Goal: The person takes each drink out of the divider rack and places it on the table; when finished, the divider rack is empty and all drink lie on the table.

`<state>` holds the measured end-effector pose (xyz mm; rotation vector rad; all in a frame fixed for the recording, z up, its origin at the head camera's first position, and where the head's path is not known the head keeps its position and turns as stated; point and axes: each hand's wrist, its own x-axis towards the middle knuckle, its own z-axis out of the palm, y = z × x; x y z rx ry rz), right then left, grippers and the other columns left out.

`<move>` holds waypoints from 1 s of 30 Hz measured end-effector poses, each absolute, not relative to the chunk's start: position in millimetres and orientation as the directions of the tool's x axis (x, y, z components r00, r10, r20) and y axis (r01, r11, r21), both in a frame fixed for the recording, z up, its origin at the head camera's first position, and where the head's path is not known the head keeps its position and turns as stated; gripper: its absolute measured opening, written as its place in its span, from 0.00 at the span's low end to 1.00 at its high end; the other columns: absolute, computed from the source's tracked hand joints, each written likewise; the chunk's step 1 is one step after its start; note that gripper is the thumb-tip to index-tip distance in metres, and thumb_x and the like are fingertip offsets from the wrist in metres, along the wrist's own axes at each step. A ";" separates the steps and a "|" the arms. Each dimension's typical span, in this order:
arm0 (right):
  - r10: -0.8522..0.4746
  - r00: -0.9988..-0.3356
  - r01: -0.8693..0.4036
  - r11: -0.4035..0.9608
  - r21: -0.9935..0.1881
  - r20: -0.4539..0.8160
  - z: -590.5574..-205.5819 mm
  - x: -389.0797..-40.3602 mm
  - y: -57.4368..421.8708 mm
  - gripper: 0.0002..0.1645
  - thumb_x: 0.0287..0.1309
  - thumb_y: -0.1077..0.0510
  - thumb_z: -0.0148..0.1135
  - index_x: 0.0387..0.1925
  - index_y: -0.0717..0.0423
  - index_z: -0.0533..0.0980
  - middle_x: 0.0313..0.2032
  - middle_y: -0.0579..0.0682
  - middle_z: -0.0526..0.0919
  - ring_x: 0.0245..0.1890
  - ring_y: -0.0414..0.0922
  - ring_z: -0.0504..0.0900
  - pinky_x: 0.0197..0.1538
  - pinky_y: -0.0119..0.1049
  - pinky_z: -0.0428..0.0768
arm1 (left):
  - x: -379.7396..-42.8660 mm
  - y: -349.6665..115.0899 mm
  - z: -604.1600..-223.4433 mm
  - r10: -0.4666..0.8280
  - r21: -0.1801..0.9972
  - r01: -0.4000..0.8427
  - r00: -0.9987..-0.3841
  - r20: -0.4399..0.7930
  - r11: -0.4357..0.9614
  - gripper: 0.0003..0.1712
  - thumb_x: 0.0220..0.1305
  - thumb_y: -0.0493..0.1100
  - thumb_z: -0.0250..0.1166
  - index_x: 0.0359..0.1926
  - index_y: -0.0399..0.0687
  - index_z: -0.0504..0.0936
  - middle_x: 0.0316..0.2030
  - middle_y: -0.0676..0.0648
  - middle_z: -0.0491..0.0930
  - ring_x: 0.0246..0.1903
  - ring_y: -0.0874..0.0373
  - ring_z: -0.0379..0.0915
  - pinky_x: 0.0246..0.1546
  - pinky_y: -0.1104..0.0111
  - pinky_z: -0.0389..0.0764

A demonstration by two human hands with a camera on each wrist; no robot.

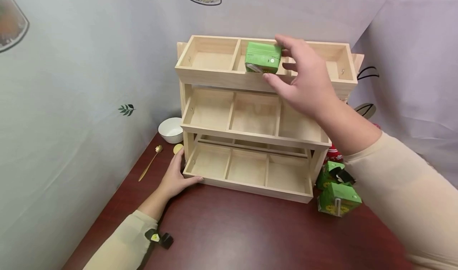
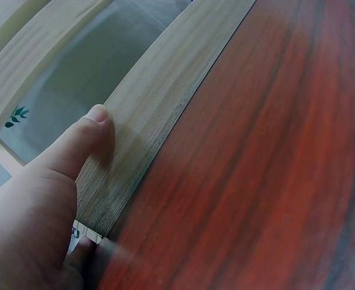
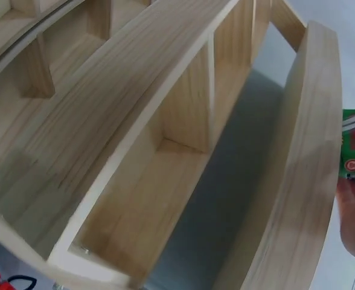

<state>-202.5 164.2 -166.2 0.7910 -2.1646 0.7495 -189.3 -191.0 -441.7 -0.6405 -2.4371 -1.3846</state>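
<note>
A three-tier wooden shelf (image 1: 264, 78), each tier divided into three compartments, stands on the table. At its top tier, my right hand (image 1: 310, 79) holds a green drink carton (image 1: 262, 58) between thumb and fingers, over the middle compartment. The right wrist view catches part of this carton (image 3: 352, 151) beyond the shelf's top front board. My left hand (image 1: 175, 181) grips the lower left corner of the bottom tier. In the left wrist view its thumb (image 2: 84, 136) lies against the tier's front board (image 2: 147, 109), while the other fingers are mostly hidden round the side.
Two more green cartons (image 1: 339, 200) stand right of the shelf, partly behind my sleeve, with a red patterned item (image 1: 333, 154) behind them. Left of the shelf are a white bowl (image 1: 171, 131), a gold spoon (image 1: 150, 164) and a small yellow round item (image 1: 177, 148). Pale curtains hang behind.
</note>
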 end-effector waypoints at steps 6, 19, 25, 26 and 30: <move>-0.300 -0.554 -0.689 0.688 -0.225 0.777 -163.7 -202.6 158.2 0.28 0.54 0.62 0.68 0.58 0.61 0.74 0.49 0.53 0.75 0.50 0.39 0.75 0.47 0.28 0.78 | -187.7 -193.1 -439.8 0.240 0.740 0.499 -0.867 0.437 0.451 0.65 0.36 0.41 0.84 0.72 0.36 0.54 0.62 0.33 0.63 0.60 0.41 0.62 0.57 0.47 0.66; -0.266 -0.460 -0.695 0.702 -0.157 0.847 -164.1 -193.0 171.1 0.22 0.52 0.70 0.67 0.51 0.67 0.77 0.46 0.57 0.77 0.52 0.45 0.77 0.50 0.28 0.77 | -185.7 -197.2 -436.4 0.234 0.741 0.489 -0.872 0.430 0.460 0.65 0.36 0.41 0.84 0.72 0.37 0.54 0.61 0.33 0.63 0.60 0.42 0.61 0.57 0.48 0.65; -0.265 -0.379 -0.782 0.604 -0.153 0.887 -164.2 -172.2 163.0 0.22 0.48 0.80 0.61 0.48 0.76 0.74 0.45 0.66 0.75 0.49 0.50 0.76 0.52 0.32 0.77 | -181.8 -199.7 -437.3 0.225 0.740 0.488 -0.872 0.435 0.463 0.65 0.35 0.41 0.84 0.72 0.37 0.54 0.61 0.33 0.63 0.59 0.42 0.60 0.57 0.47 0.65; -0.267 -0.365 -0.788 0.598 -0.143 0.892 -164.3 -171.1 162.9 0.22 0.47 0.80 0.60 0.48 0.77 0.74 0.44 0.66 0.75 0.49 0.50 0.75 0.52 0.32 0.77 | -181.5 -199.6 -437.1 0.228 0.740 0.488 -0.872 0.433 0.463 0.65 0.35 0.41 0.84 0.72 0.37 0.54 0.61 0.33 0.62 0.59 0.43 0.60 0.57 0.47 0.65; -0.280 -0.334 -0.772 0.629 -0.091 0.900 -169.1 -177.8 171.2 0.23 0.48 0.78 0.62 0.50 0.74 0.74 0.46 0.65 0.75 0.50 0.50 0.74 0.49 0.30 0.78 | -180.3 -199.7 -436.1 0.235 0.735 0.490 -0.871 0.431 0.469 0.65 0.36 0.41 0.84 0.72 0.37 0.54 0.61 0.34 0.62 0.59 0.43 0.60 0.56 0.49 0.66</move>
